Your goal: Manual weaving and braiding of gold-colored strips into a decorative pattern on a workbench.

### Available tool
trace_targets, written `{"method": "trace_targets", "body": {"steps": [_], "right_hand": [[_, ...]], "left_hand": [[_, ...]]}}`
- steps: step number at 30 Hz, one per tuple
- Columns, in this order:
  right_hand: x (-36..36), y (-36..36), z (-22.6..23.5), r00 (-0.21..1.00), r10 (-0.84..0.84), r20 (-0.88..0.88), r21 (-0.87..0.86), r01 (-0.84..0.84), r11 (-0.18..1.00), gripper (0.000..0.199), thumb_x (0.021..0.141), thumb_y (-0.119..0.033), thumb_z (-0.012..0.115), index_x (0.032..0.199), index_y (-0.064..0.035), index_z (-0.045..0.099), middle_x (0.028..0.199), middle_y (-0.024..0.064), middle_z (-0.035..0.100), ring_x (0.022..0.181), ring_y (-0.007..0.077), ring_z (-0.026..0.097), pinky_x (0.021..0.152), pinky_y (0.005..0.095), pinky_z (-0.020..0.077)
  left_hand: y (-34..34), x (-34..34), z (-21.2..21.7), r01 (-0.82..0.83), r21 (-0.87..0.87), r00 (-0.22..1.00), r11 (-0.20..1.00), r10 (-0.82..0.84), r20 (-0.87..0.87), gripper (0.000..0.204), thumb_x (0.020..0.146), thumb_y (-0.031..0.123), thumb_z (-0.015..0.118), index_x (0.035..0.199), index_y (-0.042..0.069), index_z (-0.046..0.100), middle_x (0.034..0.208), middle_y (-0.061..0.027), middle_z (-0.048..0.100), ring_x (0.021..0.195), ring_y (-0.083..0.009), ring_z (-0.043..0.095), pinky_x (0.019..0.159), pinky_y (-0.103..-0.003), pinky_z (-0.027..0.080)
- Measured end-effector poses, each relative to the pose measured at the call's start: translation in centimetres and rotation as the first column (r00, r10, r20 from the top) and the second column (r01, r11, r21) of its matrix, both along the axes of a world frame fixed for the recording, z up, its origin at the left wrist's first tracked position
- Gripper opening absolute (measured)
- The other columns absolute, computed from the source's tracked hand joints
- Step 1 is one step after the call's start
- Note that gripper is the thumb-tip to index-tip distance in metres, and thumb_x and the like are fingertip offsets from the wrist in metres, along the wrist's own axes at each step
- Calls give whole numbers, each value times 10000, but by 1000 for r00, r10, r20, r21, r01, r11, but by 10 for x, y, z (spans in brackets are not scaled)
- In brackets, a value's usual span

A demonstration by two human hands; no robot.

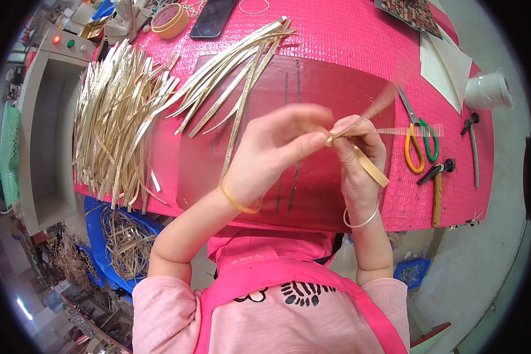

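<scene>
Above a dark red mat (330, 200), my two hands meet at a narrow gold strip (369, 113), whose loose ends fan out to the right, blurred by motion. The fingers of my right hand (360, 171) are closed on it, and a ring of tan tape (372, 167) hangs around a finger of that hand. From the left, my left hand (283, 138) brings its thumb and fingers together at the strip's near end; its upper fingers are smeared. A small pale bit shows between the fingertips. Several separate gold strips (242, 65) lie beyond my left hand.
A thick heap of gold strips (118, 124) covers the table's left side, beside a grey box (53, 135) with buttons. Scissors (416, 133), a black clamp (436, 170) and a white spool (488, 90) are at right. A phone (213, 17) and tape roll (170, 20) lie at the back.
</scene>
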State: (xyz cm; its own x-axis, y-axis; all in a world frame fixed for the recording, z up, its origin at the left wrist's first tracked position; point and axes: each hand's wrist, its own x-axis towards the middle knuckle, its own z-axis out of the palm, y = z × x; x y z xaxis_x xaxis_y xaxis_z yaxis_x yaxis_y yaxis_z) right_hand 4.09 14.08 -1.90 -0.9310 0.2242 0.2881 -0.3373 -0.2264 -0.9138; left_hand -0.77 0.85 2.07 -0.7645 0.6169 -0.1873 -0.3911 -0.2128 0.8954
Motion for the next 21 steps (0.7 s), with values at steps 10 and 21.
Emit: {"method": "trace_targets", "body": {"steps": [10, 21], "right_hand": [[9, -16, 2, 989, -140, 45, 28, 139, 990, 190, 803, -124, 522, 923, -34, 405, 856, 41, 455, 802, 103, 434, 744, 238, 351], [-1, -13, -5, 985, -143, 93, 93, 135, 987, 218, 778, -129, 561, 899, -50, 397, 804, 22, 458, 752, 107, 434, 718, 236, 350]], "left_hand": [[-3, -1, -8, -5, 362, 896, 932, -156, 415, 187, 801, 88, 521, 953, -19, 503, 746, -97, 570, 546, -125, 543, 492, -201, 446], [-7, 2, -3, -55, -99, 962, 994, 26, -271, 155, 783, 45, 534, 912, -34, 565, 805, -87, 584, 664, -125, 556, 623, -235, 465]]}}
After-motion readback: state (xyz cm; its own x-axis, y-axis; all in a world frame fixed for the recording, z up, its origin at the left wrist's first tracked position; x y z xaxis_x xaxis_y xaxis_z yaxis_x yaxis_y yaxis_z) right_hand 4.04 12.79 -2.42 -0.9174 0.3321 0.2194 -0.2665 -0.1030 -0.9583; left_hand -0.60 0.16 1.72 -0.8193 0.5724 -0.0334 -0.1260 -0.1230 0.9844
